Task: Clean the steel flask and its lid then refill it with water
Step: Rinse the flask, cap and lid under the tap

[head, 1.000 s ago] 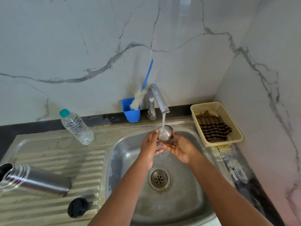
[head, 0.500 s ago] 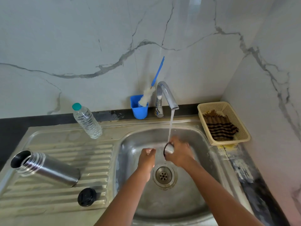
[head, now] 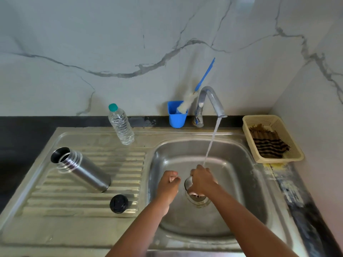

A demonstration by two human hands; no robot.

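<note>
No text, label, brand or number can be read anywhere; the clear bottle [head: 121, 126] has no legible label, and the flask [head: 81, 168] is plain steel.

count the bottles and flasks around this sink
2: a clear plastic water bottle with a teal cap standing upright at the back of the drainboard, and an open steel flask lying on its side on the ridged drainboard.

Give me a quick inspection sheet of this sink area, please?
Surface: steel sink with ribbed drainboard; tap running.
Job's things: steel flask lying open on drainboard; black stopper beside it; steel lid cup in right hand.
Clutter: water bottle, blue cup with bottle brush, basket with striped cloth.
Grips: right hand closed on lid cup; left hand loosely fisted, empty.
Cables: nothing seen.
Surroundings: marble walls.
</note>
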